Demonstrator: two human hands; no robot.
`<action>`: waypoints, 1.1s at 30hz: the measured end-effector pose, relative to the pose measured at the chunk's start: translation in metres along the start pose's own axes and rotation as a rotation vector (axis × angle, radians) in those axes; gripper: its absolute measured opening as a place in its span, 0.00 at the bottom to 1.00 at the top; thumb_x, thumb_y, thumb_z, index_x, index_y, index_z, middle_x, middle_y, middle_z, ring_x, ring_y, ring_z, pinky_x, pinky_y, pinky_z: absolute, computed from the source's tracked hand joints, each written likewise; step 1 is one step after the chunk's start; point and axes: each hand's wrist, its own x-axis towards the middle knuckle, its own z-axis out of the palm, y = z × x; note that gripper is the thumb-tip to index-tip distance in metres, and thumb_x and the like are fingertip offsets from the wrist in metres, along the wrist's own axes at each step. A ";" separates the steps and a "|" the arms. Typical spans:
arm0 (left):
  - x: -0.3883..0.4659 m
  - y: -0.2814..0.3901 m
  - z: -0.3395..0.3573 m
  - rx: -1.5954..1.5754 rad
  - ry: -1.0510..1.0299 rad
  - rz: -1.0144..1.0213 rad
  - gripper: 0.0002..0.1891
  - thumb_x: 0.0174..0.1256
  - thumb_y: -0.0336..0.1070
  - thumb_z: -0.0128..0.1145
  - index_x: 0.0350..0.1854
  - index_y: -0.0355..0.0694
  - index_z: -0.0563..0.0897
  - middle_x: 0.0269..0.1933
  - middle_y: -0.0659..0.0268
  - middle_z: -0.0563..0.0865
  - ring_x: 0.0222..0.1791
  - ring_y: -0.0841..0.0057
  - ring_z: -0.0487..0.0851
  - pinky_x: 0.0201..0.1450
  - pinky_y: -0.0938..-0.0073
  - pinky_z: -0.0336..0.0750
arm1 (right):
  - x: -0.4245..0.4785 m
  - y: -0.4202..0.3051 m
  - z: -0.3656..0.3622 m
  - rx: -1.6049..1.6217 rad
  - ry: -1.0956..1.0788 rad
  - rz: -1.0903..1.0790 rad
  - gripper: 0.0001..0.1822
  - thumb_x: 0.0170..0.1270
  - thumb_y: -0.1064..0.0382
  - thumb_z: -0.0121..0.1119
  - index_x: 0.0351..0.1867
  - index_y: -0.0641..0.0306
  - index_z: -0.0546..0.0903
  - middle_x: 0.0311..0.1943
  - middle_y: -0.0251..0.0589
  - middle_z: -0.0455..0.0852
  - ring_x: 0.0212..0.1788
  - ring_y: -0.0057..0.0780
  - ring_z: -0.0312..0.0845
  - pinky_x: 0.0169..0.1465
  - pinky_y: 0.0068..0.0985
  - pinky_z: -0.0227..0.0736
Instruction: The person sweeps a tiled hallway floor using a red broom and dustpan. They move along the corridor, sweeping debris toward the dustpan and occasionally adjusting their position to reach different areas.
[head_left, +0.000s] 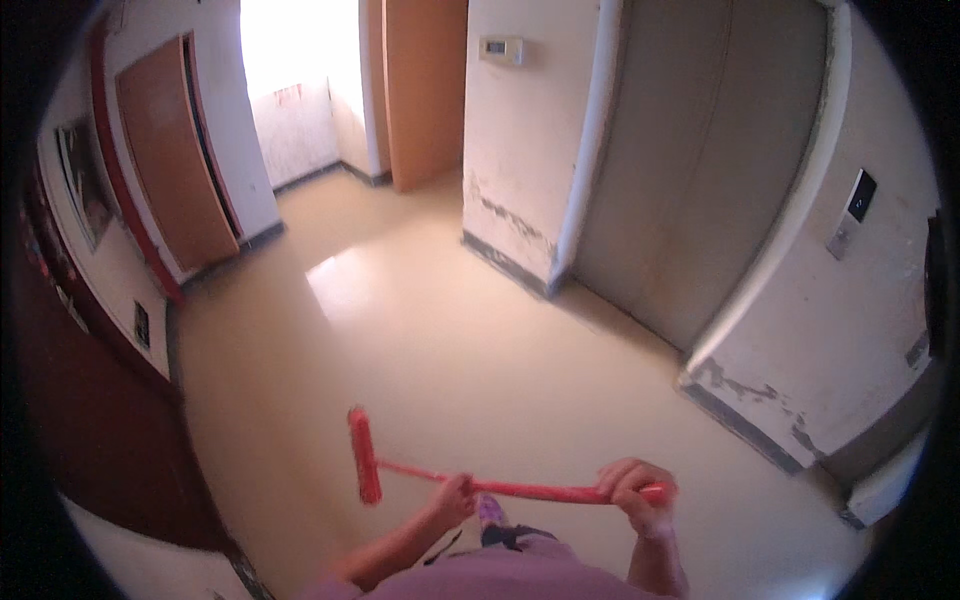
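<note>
A red push broom (540, 491) runs crosswise in front of me, its long handle held in both hands. My left hand (455, 499) is wrapped around the handle on the side nearer the head. Around the far end of the handle, to the right, closes my right hand (637, 491). The bar-shaped broom head (363, 457) points left, over the glossy beige floor (420, 360); whether its bristles touch the floor I cannot tell. Below the handle one purple shoe (490, 510) shows.
Grey elevator doors (697, 165) stand at the right, with a call panel (855, 210) beside them. A dark red door (112, 420) lies close on the left. Farther off are a brown door (176, 157) and an orange-brown door (424, 90). Dark baseboards (739, 427) edge the peeling walls.
</note>
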 end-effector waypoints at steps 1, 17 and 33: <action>0.011 0.026 -0.020 -0.051 -0.039 -0.009 0.08 0.60 0.39 0.48 0.24 0.44 0.71 0.22 0.69 0.72 0.20 0.78 0.70 0.21 0.78 0.65 | 0.032 0.021 0.005 0.075 -0.054 0.067 0.04 0.49 0.70 0.60 0.21 0.64 0.76 0.28 0.43 0.80 0.34 0.30 0.74 0.43 0.30 0.69; 0.118 0.272 -0.063 -0.675 0.463 0.134 0.09 0.56 0.33 0.47 0.18 0.43 0.70 0.12 0.71 0.71 0.16 0.81 0.73 0.17 0.83 0.70 | 0.399 0.234 0.132 0.125 -0.754 0.402 0.06 0.55 0.72 0.58 0.36 0.66 0.77 0.32 0.38 0.78 0.35 0.22 0.73 0.37 0.17 0.69; 0.326 0.632 0.018 -0.334 0.186 0.119 0.07 0.57 0.35 0.53 0.24 0.43 0.69 0.19 0.72 0.73 0.18 0.81 0.73 0.22 0.80 0.69 | 0.719 0.347 0.160 0.435 -0.773 0.151 0.10 0.52 0.66 0.63 0.20 0.64 0.75 0.21 0.42 0.77 0.30 0.33 0.73 0.50 0.35 0.66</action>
